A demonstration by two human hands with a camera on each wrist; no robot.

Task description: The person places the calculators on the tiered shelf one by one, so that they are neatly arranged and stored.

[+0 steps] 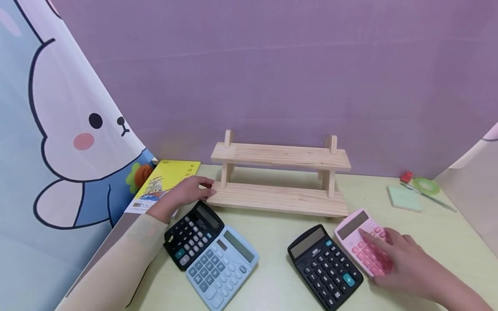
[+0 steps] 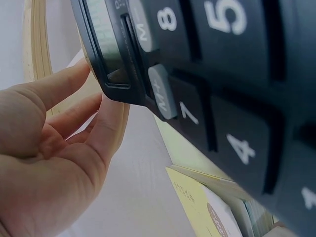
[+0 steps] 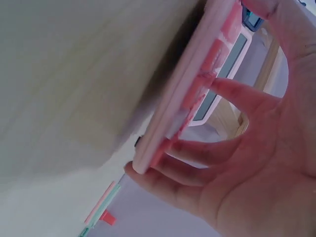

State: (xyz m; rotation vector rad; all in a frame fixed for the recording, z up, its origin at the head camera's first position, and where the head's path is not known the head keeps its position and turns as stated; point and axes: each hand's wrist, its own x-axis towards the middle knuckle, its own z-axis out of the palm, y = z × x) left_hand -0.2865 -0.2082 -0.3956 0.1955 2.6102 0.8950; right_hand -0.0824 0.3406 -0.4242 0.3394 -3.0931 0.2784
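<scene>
My left hand (image 1: 190, 190) is at the left end of a two-tier wooden shelf (image 1: 278, 198), its fingers and thumb gripping the lower board's end. The left wrist view shows that hand (image 2: 59, 143) behind a black calculator (image 2: 192, 108), which hides the fingertips. My right hand (image 1: 404, 263) spans a pink calculator (image 1: 355, 224) and grips it by its sides, index finger over the keys. Seen from the right wrist, fingers (image 3: 173, 185) reach its edge, and its underside faces the tabletop. Left of it lies a black calculator (image 1: 324, 268), angled and close alongside.
Below my left forearm, a black calculator (image 1: 194, 237) and a light blue calculator (image 1: 222, 268) lie side by side. A yellow book (image 1: 171, 172) is at the back left. Far right are a green notepad (image 1: 404, 198), a pen (image 1: 432, 198), green tape (image 1: 426, 186) and a small red object (image 1: 406, 176).
</scene>
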